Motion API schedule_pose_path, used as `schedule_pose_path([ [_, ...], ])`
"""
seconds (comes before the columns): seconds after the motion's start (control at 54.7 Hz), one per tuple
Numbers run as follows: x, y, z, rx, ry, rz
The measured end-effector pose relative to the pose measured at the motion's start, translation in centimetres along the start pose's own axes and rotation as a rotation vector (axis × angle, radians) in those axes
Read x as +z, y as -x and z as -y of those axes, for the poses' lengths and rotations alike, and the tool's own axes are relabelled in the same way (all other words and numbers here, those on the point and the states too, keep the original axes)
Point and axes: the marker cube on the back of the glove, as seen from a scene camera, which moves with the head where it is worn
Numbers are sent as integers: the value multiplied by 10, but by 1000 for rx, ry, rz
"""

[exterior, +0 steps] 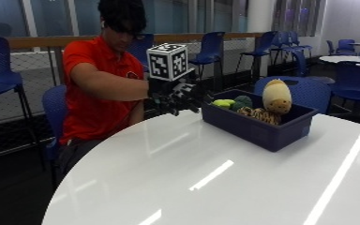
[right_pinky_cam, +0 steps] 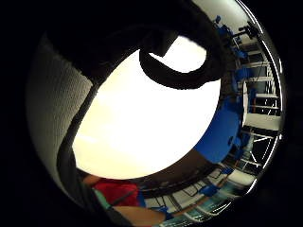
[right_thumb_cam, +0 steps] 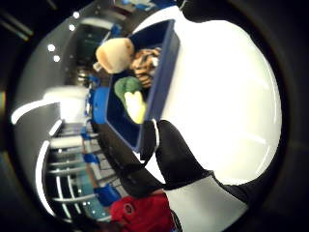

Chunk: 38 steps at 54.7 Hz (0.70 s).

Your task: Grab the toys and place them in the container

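Outside view: a person seated at the far left of a white tabletop holds the gloved right hand above the tabletop, just left of a blue container that stands at the right. The fingers hang relaxed and spread, and grip nothing. The toys are inside the container: a tan plush standing up at the right, a striped toy before it, and a green and yellow toy toward the left end. No toy shows on the tabletop in this view.

Judgement: the task looks complete or nearly so. The remaining hazard is the hand's closeness to the container's left end; a careless withdrawal could knock the rim and shift the container. The tan plush stands well above the rim and could topple out if jolted.

The thumb side palm view looks down into the container and confirms the three toys lying within its walls, with one gloved finger in front of its corner. The little finger side view shows bare tabletop beneath the palm and no toys, which the outside view cannot confirm directly.
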Motion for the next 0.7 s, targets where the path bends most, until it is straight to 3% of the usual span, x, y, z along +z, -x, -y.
schedule_pose_path([
  [0.421, -1, -71, -41, 113, -6, -134],
  [0.695, -10, -76, -58, 87, -24, -126],
])
